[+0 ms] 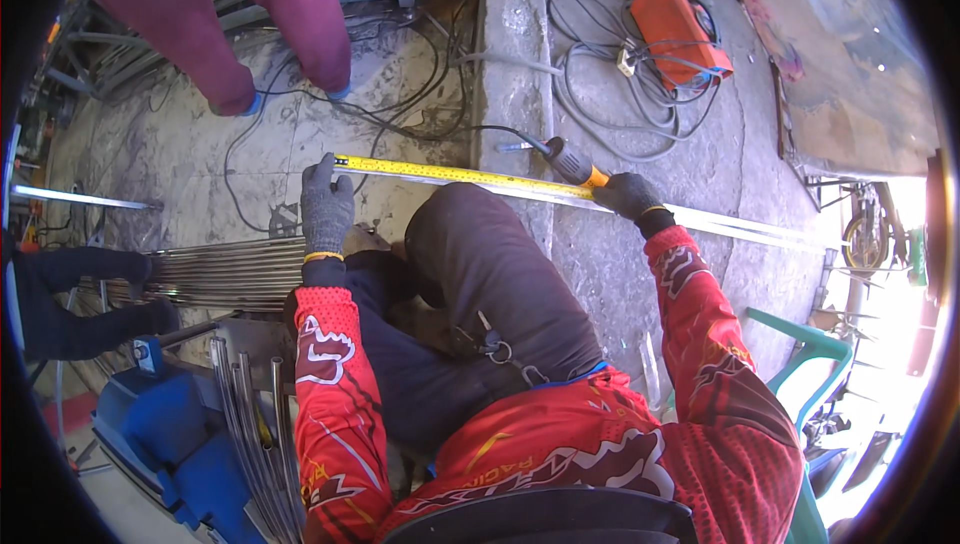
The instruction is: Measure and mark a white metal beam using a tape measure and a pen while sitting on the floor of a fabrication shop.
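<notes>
A yellow tape measure (450, 175) is stretched between my two hands, along a long shiny metal tube (740, 229) that runs on to the right. My left hand (327, 209), in a grey glove, is closed at the tape's left end. My right hand (630, 197), in a dark glove, is closed around the tape's right part; the tape's case is hidden. Just beside the right hand lies a corded power tool (572, 162) with a dark grey body and an orange end. My bent knee (470, 209) is just below the tape.
An orange machine (680, 34) with coiled cables stands at the upper right. Several metal tubes (230, 274) lie at the left, near a blue plastic object (180, 444). A person in maroon trousers (290, 14) stands ahead; another person's dark sleeves (90, 294) show at left. Cables cross the floor.
</notes>
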The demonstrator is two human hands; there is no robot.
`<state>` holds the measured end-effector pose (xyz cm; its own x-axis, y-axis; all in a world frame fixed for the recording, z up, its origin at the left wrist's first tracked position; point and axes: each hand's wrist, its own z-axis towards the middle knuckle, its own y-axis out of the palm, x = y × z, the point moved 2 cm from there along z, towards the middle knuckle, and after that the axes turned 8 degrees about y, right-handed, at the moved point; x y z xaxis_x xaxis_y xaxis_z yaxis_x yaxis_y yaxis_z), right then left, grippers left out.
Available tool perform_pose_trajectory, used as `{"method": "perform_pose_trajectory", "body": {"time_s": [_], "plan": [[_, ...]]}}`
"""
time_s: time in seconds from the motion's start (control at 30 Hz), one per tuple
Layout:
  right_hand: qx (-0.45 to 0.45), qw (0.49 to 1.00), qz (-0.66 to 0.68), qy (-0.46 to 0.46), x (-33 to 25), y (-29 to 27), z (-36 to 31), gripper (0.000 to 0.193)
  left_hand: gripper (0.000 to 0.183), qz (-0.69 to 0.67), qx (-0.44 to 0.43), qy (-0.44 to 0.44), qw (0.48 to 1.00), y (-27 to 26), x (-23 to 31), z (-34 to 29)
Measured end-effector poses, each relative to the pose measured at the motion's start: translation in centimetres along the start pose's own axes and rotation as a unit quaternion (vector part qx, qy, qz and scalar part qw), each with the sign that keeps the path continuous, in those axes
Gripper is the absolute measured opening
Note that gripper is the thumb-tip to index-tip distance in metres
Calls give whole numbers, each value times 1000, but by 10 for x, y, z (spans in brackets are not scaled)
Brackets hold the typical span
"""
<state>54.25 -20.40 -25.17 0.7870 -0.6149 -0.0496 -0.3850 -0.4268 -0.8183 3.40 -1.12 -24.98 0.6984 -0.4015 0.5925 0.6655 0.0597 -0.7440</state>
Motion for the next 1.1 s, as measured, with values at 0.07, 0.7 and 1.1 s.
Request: {"method": "perform_pose_trajectory", "body": {"time_s": [0.07,0.7,1.1], "plan": [[-5,1000,-6,0,4,1,-1,53,46,-6,-25,-19,999,0,14,0],[23,999,48,-4,-6,2,-7,49,46,-124,-10,-38,992,-4,-5,2],[23,997,75,-11,-2,4,-8,48,32,-115,31,-70,990,-7,2,4]]}}
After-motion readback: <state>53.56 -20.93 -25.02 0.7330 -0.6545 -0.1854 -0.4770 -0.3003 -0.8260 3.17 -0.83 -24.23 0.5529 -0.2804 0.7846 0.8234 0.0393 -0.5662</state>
